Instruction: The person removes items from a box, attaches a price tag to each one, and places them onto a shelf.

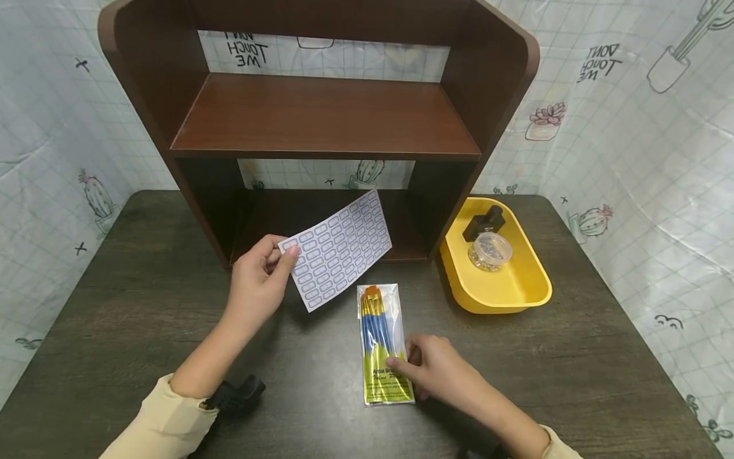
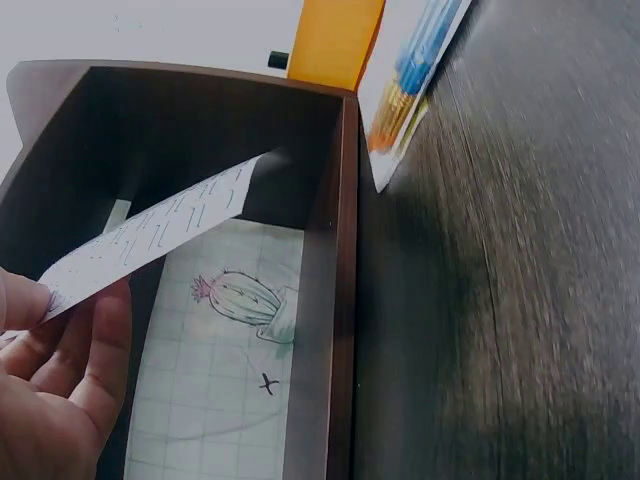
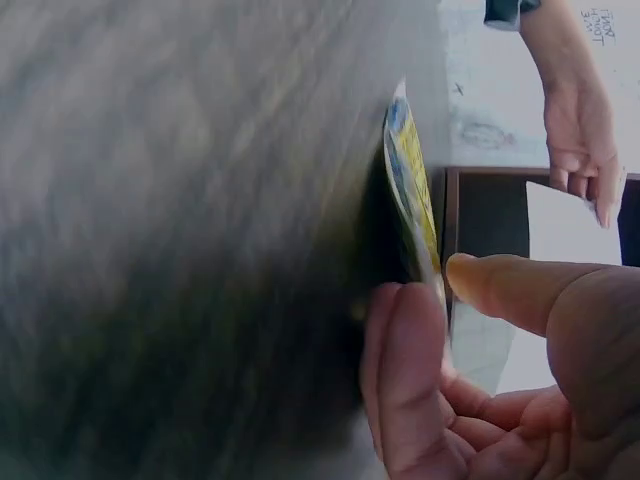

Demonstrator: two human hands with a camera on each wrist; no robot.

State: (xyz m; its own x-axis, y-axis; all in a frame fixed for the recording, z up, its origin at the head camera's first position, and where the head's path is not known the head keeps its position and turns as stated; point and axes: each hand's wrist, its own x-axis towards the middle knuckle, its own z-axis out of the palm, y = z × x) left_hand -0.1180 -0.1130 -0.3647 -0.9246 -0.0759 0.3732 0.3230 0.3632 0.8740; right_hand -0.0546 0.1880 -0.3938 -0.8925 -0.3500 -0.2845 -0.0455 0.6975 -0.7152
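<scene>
Between the thumb and fingers of the left hand [image 1: 258,274], a white sheet of labels [image 1: 341,255] is pinched by one corner and held up at a slant, in front of the lower opening of a brown shelf [image 1: 327,118]. Rows of small blue frames cover the side I can see; whatever fine print they carry is too small to read, and the pinched corner is partly under the thumb.

To the right of that hand and nearer the person, the right hand [image 1: 444,371] grips the side edge of a pack of brushes [image 1: 378,344], thumb on top. Its other fingers are mostly hidden from above; the right wrist view shows them under the edge. The thumb lies by the lettering, so I catch only "Artist" and "Value" with the rest unclear. Glare on the plastic makes the brushes hard to count.

Beyond the right hand, on the tabletop [image 1: 304,414], sits a yellow tray [image 1: 510,298] holding a dark bottle [image 1: 483,224] and a clear round jar [image 1: 490,252] whose contents I can't make out. Above both hands, the shelf's top is cut off.
</scene>
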